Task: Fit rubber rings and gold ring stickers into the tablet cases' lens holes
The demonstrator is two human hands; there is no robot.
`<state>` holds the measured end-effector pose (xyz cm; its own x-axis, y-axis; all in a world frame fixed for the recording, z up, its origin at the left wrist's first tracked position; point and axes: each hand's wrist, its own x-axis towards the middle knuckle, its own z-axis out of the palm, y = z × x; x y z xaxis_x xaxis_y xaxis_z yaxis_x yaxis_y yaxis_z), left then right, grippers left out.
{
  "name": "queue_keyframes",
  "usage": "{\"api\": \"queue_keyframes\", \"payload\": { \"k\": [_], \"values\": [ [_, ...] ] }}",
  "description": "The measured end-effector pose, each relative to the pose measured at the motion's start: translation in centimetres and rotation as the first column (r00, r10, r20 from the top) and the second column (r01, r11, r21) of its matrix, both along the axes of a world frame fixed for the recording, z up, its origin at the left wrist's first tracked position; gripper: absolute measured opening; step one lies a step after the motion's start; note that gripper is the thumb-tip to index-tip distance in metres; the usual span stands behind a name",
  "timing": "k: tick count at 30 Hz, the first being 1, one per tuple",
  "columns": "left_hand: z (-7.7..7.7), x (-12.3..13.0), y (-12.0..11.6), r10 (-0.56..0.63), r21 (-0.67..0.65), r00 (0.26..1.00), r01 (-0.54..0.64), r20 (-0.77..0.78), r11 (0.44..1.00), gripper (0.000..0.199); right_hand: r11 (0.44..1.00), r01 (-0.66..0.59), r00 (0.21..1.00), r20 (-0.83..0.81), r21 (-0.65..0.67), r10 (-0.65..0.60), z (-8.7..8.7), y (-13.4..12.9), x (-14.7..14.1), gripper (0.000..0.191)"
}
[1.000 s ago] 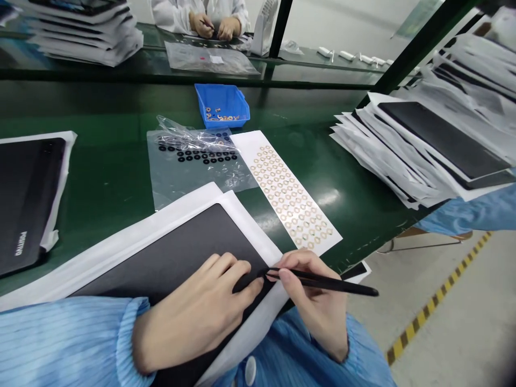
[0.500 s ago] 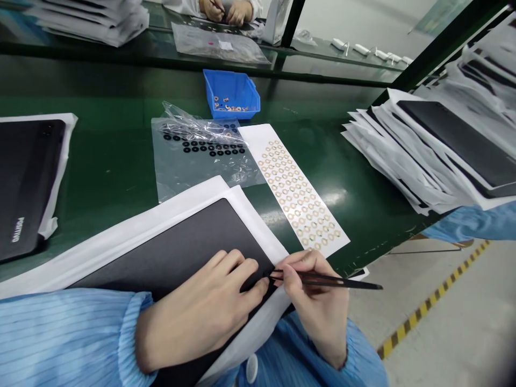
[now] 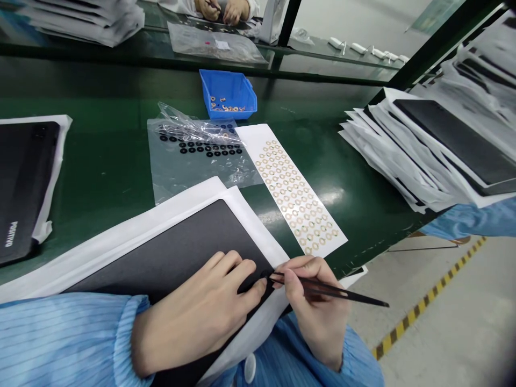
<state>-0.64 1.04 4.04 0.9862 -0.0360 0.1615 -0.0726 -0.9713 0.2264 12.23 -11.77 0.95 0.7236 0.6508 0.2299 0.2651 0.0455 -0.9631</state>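
Observation:
My right hand (image 3: 318, 301) grips black tweezers (image 3: 346, 293) between thumb and fingers. Their tips meet a small dark spot at the right edge of a black tablet-like panel (image 3: 189, 242), beside my left fingertips. My left hand (image 3: 201, 312) rests on this panel with its fingers bent and close together; anything beneath or between them is hidden. White wrapping sheet (image 3: 253, 220) lies under the panel and shows along its edges. Beyond my right hand is a white sheet (image 3: 250, 134) with rows of ring-shaped stickers.
Black rings lie on a clear plastic bag (image 3: 181, 172). Behind it sits a blue bin (image 3: 250, 102) with small rings. A black tablet (image 3: 24, 188) is at left, stacked wrapped panels (image 3: 403, 156) at right. Another person's hands (image 3: 221, 9) show across the bench.
The tweezers have tilted, their rear end dropping lower and to the right. My left hand stays almost in place on the panel. The whole view has shifted slightly.

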Motion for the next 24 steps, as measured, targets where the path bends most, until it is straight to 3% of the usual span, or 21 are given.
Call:
{"api": "queue_keyframes", "payload": {
  "k": [18,24],
  "values": [
    [-0.2,0.0,0.0,0.002,-0.016,1.0,-0.002,0.029,1.0,0.024,0.991,0.033,0.993,0.119,-0.128,-0.018,1.4,0.9,0.0,0.015],
    [0.0,-0.1,-0.1,0.009,-0.029,1.0,-0.008,0.017,1.0,0.021,0.987,-0.008,0.986,0.163,-0.162,0.035,1.6,1.0,0.2,0.015]
  ]
}}
